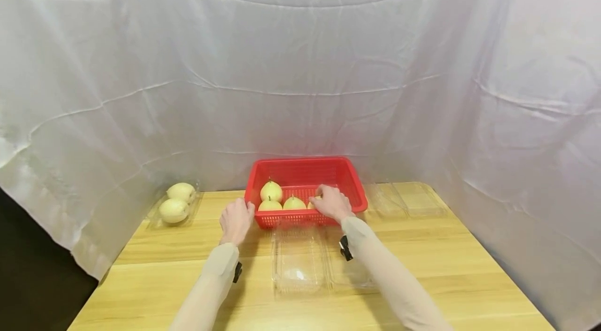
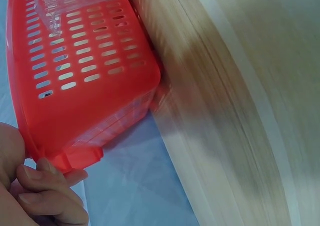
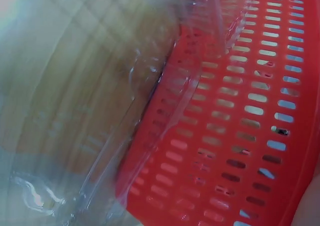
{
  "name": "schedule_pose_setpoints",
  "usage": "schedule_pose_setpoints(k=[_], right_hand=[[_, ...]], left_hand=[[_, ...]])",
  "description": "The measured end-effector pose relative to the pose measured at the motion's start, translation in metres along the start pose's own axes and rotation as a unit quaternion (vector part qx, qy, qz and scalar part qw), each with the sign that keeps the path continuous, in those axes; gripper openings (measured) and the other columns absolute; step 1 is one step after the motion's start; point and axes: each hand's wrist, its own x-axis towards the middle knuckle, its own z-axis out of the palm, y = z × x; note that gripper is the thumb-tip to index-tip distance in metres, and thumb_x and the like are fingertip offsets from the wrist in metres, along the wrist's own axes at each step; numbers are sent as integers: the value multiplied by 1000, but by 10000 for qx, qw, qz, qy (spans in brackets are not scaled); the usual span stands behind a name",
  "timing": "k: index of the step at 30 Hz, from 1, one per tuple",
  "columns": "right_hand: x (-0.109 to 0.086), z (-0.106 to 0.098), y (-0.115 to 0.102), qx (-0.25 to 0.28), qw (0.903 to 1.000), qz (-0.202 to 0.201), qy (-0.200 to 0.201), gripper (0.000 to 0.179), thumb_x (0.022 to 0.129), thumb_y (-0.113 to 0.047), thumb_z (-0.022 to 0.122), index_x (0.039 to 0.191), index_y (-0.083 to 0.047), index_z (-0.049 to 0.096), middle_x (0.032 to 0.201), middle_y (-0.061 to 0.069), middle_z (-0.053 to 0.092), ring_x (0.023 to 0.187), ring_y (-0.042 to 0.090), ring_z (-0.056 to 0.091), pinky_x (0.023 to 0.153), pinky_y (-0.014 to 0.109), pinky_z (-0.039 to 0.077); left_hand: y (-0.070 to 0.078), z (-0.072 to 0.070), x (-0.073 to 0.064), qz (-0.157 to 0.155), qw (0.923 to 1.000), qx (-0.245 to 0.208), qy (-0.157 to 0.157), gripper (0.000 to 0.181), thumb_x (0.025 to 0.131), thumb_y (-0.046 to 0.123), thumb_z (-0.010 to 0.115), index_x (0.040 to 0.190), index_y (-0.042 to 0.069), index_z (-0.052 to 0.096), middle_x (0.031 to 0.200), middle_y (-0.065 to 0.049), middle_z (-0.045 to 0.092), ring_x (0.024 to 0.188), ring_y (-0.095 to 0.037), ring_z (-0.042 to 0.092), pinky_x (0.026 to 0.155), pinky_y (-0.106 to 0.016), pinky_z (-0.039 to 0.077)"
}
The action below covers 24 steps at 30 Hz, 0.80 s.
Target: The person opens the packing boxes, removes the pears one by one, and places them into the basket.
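Note:
A red plastic basket stands at the back of the table with several yellow pears in its front and left part. My left hand holds the basket's rim at the front left corner, the fingers curled at the edge in the left wrist view. My right hand reaches over the front rim and grips a pear inside, mostly hidden by the hand. In the right wrist view, the basket wall covers most of the fingers' work. Right before the basket lies an opened clear plastic container.
At the far left, another clear container holds two pears. A further opened clear container lies at the back right, beside the basket. The wooden table is bounded by a pale curtain behind and at both sides.

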Motion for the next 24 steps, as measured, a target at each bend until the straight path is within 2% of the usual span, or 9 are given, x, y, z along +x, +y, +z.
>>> schedule_pose_setpoints(k=[5, 8, 15, 17, 20, 24], right_hand=[[-4, -3, 2, 181, 9984, -413, 354, 20, 89, -34, 65, 103, -20, 68, 95, -2, 68, 83, 17, 62, 70, 39, 51], [-10, -4, 4, 207, 9961, -639, 569, 16, 89, -31, 65, 100, -21, 69, 92, -4, 67, 81, 16, 60, 69, 38, 50], [-32, -10, 7, 171, 9916, -1067, 717, 15, 88, -29, 64, 97, -20, 71, 113, 0, 65, 96, 20, 64, 79, 44, 52], [-38, -11, 7, 118, 9891, -1237, 785, 14, 88, -29, 64, 96, -19, 70, 114, 1, 65, 98, 21, 64, 81, 45, 52], [-45, -13, 7, -91, 9830, -1547, 986, 11, 87, -26, 65, 93, -18, 71, 109, 0, 67, 101, 22, 63, 84, 43, 50], [-55, -13, 7, -485, 9672, -2217, 1145, 7, 86, -22, 69, 90, -17, 74, 97, -1, 68, 94, 20, 61, 79, 39, 47]], left_hand=[[-1, -1, 1, -1, 10000, -5, -45, 31, 93, 25, 55, 71, 4, 61, 71, -17, 64, 65, -38, 63, 53, -48, 48], [-1, 0, 2, 8, 10000, 16, -54, 31, 93, 25, 55, 70, 5, 61, 70, -16, 64, 64, -37, 63, 53, -48, 48], [-1, 0, 1, 59, 9999, 101, -99, 31, 93, 26, 55, 70, 6, 61, 67, -13, 61, 61, -33, 60, 52, -45, 45], [-1, -1, 1, 46, 9999, 113, -75, 32, 93, 26, 55, 70, 6, 60, 67, -13, 61, 61, -32, 60, 52, -44, 45], [-1, -1, 1, 53, 9999, 129, -69, 32, 93, 26, 55, 69, 7, 60, 67, -13, 61, 61, -32, 60, 53, -44, 46], [-1, -1, 1, 85, 9999, 137, -59, 30, 93, 25, 54, 70, 7, 60, 68, -14, 62, 62, -34, 61, 53, -46, 46]])
